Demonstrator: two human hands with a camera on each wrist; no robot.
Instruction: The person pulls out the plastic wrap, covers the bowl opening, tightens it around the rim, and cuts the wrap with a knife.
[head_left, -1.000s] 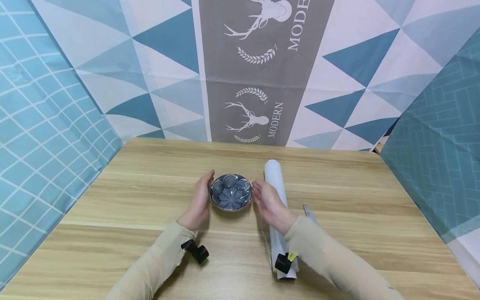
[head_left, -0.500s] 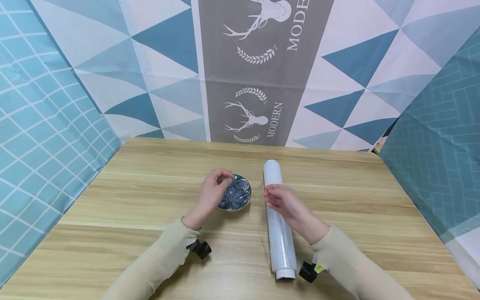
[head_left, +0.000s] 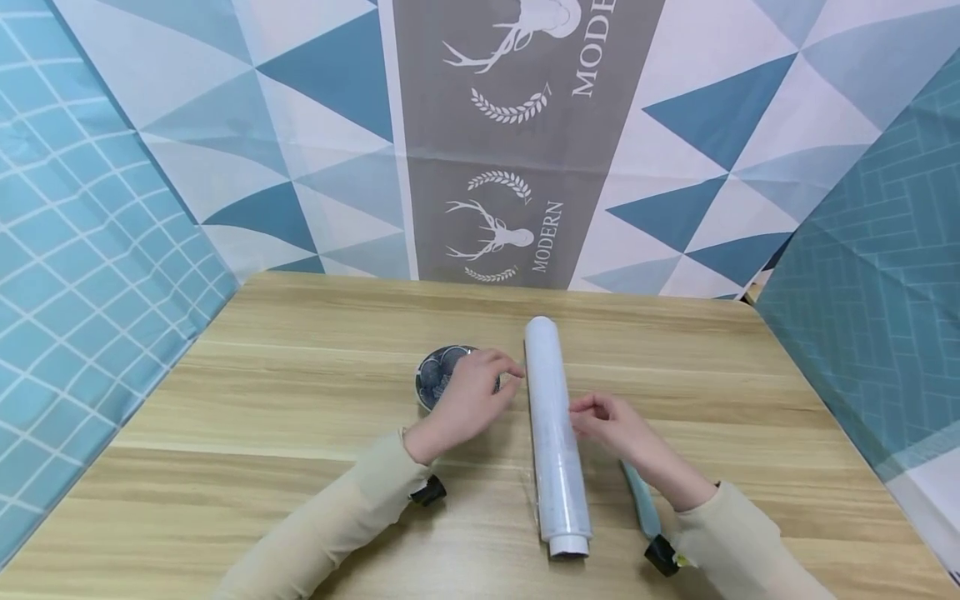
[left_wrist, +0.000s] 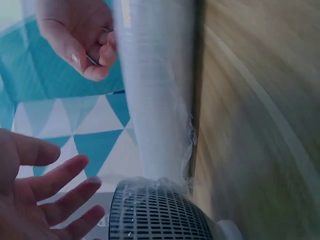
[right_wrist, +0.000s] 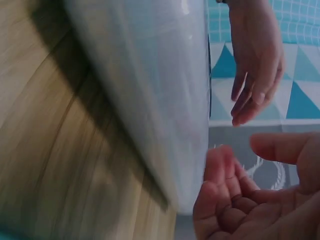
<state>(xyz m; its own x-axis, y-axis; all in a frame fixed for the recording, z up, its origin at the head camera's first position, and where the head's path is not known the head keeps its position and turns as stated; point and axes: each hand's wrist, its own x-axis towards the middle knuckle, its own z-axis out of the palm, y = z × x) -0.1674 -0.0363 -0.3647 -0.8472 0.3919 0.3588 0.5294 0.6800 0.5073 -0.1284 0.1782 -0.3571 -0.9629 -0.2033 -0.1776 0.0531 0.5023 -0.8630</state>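
In the head view a dark patterned bowl (head_left: 432, 379) stands on the table, partly hidden by my left hand (head_left: 472, 396). That hand hangs over the bowl's right side, its loosely bent fingers pointing towards a roll of cling film (head_left: 553, 442). Clear film bunches around the rim of the bowl (left_wrist: 155, 212) in the left wrist view. To the right of the roll is my right hand (head_left: 626, 433), fingers loosely curled, nothing seen held. Its fingertips are close to the roll (right_wrist: 165, 100) in the right wrist view; whether they touch, I cannot tell.
A slim tool with a pale teal handle (head_left: 642, 500) lies right of the roll, partly under my right forearm and hand. The wooden table (head_left: 300, 400) ends at a patterned cloth backdrop (head_left: 510, 208), with blue cloths along both sides.
My left hand has left the bowl's left side and swung right across it. My right hand has withdrawn from the bowl, over the roll to its right side. Bowl and roll stay put.
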